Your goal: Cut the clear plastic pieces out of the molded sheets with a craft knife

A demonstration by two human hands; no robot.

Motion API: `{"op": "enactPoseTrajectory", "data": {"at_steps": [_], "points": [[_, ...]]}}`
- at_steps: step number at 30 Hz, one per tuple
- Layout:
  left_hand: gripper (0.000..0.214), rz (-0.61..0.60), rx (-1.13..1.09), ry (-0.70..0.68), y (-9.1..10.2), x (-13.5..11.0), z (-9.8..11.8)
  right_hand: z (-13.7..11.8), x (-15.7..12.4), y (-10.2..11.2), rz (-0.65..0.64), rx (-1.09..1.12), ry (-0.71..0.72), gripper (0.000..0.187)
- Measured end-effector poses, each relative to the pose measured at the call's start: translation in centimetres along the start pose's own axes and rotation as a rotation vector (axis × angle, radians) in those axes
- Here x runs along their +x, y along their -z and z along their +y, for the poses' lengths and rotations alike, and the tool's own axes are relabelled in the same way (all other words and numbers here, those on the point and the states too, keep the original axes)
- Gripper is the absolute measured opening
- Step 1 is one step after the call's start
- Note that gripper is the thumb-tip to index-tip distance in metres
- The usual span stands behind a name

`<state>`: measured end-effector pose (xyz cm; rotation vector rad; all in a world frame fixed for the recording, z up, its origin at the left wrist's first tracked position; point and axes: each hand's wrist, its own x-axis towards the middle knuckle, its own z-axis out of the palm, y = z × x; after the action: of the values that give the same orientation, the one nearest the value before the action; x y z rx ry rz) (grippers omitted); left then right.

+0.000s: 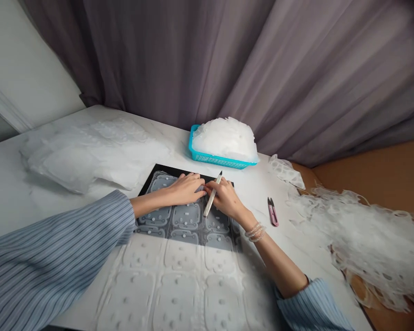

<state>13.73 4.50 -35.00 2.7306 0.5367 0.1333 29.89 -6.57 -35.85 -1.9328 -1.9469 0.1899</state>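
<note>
My left hand (184, 189) lies flat on a translucent plastic sheet (186, 216) embossed with rounded square blisters, pressing it down and holding nothing. My right hand (224, 197) is shut on a slim craft knife (212, 197), right next to my left fingertips. The knife's blade tip points away from me, and its cutting edge is hard to make out. The sheet lies on a black cutting mat (162, 169) and runs toward me over the table's edge area, where the mat is hidden.
A blue plastic basket (207, 156) heaped with white cut pieces (224, 138) stands beyond my hands. Pink-handled snips (272, 212) lie to the right. A stack of plastic sheets (89, 156) lies left, and a heap of perforated offcuts (365, 243) hangs over the table's right edge.
</note>
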Motion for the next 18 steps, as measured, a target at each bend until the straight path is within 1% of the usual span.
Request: {"op": "enactPoseTrajectory", "data": {"at_steps": [4,12,18], "points": [[0.026,0.026,-0.021,-0.02,-0.2,0.2,0.4,-0.4,-0.2,-0.2,0.025,0.023,-0.001,0.018],[0.03,0.093,-0.024,-0.098,-0.3,0.7,0.5,-0.9,-0.5,-1.0,0.109,0.103,-0.077,0.019],[0.028,0.211,-0.065,-0.14,-1.0,0.3,0.0,-1.5,0.1,-1.5,0.195,0.189,-0.191,0.022]]}}
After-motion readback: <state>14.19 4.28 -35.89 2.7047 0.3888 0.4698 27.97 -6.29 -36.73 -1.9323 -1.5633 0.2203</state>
